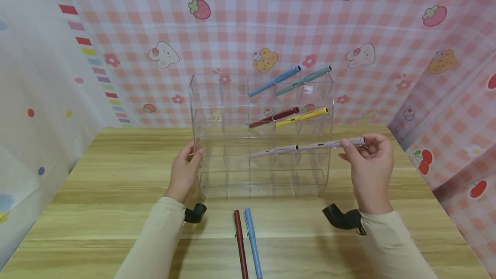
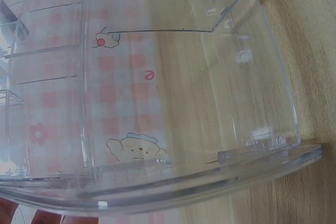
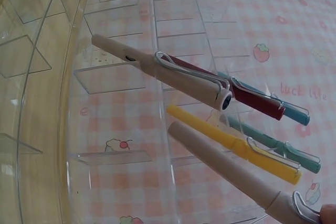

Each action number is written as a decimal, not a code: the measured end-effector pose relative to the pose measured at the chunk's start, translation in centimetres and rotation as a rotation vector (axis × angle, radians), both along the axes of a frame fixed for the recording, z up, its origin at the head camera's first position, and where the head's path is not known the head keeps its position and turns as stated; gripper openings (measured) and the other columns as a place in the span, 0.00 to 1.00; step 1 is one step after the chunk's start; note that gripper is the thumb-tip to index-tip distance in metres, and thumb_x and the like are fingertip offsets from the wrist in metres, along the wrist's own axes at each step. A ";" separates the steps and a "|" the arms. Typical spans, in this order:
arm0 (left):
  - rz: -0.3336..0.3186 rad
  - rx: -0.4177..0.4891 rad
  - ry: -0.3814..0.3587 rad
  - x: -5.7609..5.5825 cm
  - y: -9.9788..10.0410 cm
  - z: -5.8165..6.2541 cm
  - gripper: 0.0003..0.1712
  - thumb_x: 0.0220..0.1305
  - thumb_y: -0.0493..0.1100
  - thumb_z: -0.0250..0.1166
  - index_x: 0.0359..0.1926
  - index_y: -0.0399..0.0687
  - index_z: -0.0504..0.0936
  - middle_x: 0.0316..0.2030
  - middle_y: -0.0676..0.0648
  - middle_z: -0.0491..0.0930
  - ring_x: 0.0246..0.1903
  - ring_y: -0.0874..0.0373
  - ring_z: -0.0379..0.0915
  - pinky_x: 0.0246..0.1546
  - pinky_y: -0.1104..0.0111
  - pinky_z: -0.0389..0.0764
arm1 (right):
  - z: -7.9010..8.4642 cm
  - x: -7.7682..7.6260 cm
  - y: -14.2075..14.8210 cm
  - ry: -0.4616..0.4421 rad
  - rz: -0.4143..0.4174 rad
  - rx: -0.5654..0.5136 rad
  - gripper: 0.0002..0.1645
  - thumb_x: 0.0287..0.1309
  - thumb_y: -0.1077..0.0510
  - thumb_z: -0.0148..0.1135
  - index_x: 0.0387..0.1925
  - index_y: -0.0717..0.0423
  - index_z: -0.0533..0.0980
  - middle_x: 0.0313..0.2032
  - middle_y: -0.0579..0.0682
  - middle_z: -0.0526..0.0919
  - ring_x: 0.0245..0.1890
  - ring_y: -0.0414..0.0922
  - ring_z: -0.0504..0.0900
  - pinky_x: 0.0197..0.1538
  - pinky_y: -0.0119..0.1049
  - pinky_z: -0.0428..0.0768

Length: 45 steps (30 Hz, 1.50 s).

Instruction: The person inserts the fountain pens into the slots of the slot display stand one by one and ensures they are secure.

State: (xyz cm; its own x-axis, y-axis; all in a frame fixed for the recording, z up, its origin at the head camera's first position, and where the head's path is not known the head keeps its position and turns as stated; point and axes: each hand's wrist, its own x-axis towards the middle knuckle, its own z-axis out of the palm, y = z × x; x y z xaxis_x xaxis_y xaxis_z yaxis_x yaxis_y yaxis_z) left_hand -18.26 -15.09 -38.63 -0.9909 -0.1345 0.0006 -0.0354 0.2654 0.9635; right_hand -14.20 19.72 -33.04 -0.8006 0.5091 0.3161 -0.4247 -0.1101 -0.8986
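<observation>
A clear stepped pen rack (image 1: 249, 184) stands on the table, divided into compartments. My left hand (image 1: 184, 173) grips its left side panel, with fingertips (image 2: 44, 217) showing at the edge in the left wrist view. My right hand (image 1: 370, 169) pinches the capped end of a pale pink pen (image 1: 321, 144). The pen's other end points left into the rack's third tier, beside a second pale pen (image 1: 275, 151) resting there. A dark red pen (image 1: 274, 117) and a yellow pen (image 1: 302, 117) lie one tier higher. On the top tier are a blue pen (image 1: 274, 81) and a green pen (image 1: 304, 80).
Two capped pens, one dark red (image 1: 240, 244) and one blue (image 1: 253, 244), lie side by side on the wooden table (image 1: 116, 193) before the rack. A pink checked cloth (image 1: 240, 33) hangs close behind. Black wrist mounts (image 1: 342, 218) jut inward from both sleeves.
</observation>
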 end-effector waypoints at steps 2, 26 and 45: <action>0.000 -0.003 0.001 0.0 0.0 0.0 0.26 0.72 0.42 0.50 0.69 0.43 0.66 0.61 0.36 0.70 0.58 0.44 0.68 0.55 0.53 0.73 | -0.1 -0.2 -0.1 0.005 -0.001 -0.006 0.19 0.53 0.76 0.62 0.38 0.56 0.67 0.31 0.51 0.77 0.30 0.40 0.81 0.32 0.28 0.82; -0.003 0.002 -0.008 0.1 -0.1 0.1 0.25 0.73 0.43 0.50 0.68 0.44 0.66 0.60 0.38 0.70 0.59 0.45 0.67 0.57 0.52 0.72 | -2.4 -1.6 -2.1 -0.022 0.016 0.049 0.21 0.54 0.77 0.60 0.38 0.53 0.65 0.34 0.50 0.73 0.31 0.39 0.77 0.34 0.26 0.80; 0.000 0.005 -0.003 0.0 -0.1 0.0 0.25 0.73 0.43 0.50 0.68 0.44 0.67 0.60 0.38 0.71 0.59 0.45 0.67 0.57 0.51 0.72 | -3.9 -2.3 -3.6 -0.093 0.026 0.127 0.22 0.54 0.77 0.60 0.39 0.52 0.64 0.34 0.47 0.74 0.32 0.38 0.76 0.34 0.25 0.80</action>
